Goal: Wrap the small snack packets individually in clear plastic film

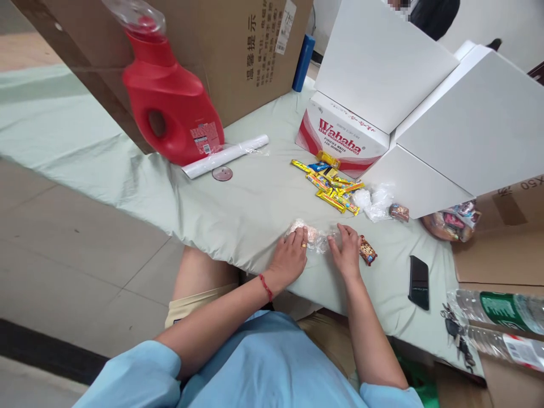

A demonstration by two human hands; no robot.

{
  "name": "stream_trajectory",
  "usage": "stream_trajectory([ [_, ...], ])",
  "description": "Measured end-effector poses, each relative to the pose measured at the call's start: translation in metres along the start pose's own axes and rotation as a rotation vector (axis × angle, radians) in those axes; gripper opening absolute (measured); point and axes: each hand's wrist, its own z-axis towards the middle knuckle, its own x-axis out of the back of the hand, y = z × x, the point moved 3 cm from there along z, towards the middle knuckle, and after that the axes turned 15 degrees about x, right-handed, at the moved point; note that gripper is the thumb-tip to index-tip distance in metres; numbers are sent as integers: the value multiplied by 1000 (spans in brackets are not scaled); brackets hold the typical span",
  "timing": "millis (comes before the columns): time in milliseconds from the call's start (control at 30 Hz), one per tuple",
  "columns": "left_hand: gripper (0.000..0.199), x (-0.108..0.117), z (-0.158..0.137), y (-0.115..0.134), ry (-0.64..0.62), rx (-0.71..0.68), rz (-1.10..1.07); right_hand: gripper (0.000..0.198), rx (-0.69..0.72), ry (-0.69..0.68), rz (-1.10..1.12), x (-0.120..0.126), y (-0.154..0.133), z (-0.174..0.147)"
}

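On the pale green cloth near the table's front edge lies a clear plastic packet (315, 237) with something pinkish and white inside. My left hand (290, 256) presses on its left part with the fingers held together, hiding some of it. At the packet's loose right end is my right hand (346, 253), thumb and fingers apart; I cannot tell if the fingertips touch the plastic. Just right of that hand sits a brown wrapped snack (368, 250). Beyond both hands is a heap of yellow snack sticks (334, 184), with crumpled clear plastic (376, 201) beside it.
A red jug (170, 96), a white paper roll (227, 156) and a round disc (222, 173) are at left. Behind stand a Wahaha carton (342, 133) and white boxes (471, 119). A phone (419, 282), keys (458, 334) and plastic bottles (501, 310) lie at right.
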Motion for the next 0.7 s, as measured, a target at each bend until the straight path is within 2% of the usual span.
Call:
stream_trajectory([
  [67,69,-2,0,-2,7,-11,16,43,-10,-77,-16,-4,6,5],
  [167,71,-4,0,-3,18,-23,26,27,-4,-136,119,-2,5,7],
  [300,70,-5,-2,-5,33,-41,37,31,-162,-206,387,14,-4,11],
  [400,68,-4,-1,-4,26,-46,37,31,-211,-162,502,18,-20,27],
  [467,66,-3,0,-4,19,-47,27,23,-121,-134,461,10,-35,44],
  [533,61,-2,-1,-4,21,-62,9,14,5,-169,312,-6,-53,61],
  [633,49,0,-8,-7,21,-98,-56,18,140,-289,23,-38,-78,76],
  [700,41,1,-18,-15,4,-117,-138,23,205,-346,-89,-56,-93,75],
])
